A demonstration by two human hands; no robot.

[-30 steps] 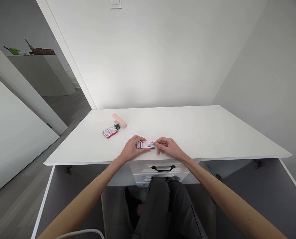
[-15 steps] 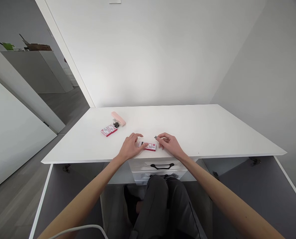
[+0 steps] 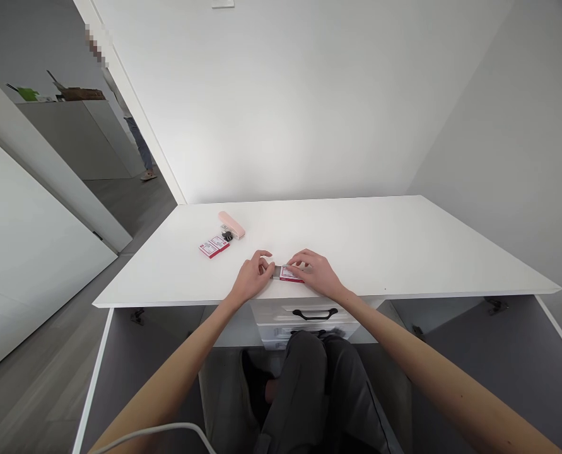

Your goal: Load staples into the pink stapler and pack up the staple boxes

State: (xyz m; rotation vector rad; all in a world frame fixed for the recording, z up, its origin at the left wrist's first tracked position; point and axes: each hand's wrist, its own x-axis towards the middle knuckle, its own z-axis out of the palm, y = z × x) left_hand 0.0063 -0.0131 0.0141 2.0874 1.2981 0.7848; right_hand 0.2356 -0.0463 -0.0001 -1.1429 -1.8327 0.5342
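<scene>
A small red-and-white staple box (image 3: 287, 275) lies near the front edge of the white desk, its left end slid open to show a grey inside. Thumb and forefinger of my left hand (image 3: 253, 277) pinch at that open end. My right hand (image 3: 319, 273) reaches over the box's right part, partly covering it; its closed fingertips have a small grey strip of staples (image 3: 285, 265) at them, just above the box. Farther left, a pink stapler (image 3: 232, 224) lies beside a small black object (image 3: 227, 236) and two more red-and-white boxes (image 3: 214, 246).
The white desk (image 3: 356, 246) stands against a wall. Below its front edge are drawers with a black handle (image 3: 315, 314) and open cabinet doors on both sides. A white cable (image 3: 167, 428) crosses my left forearm. Another person (image 3: 139, 139) stands beyond the doorway.
My right hand has moved left with the grey strip, onto the box. My left hand has shifted to the box's left end, which now shows open. A person has appeared in the doorway.
</scene>
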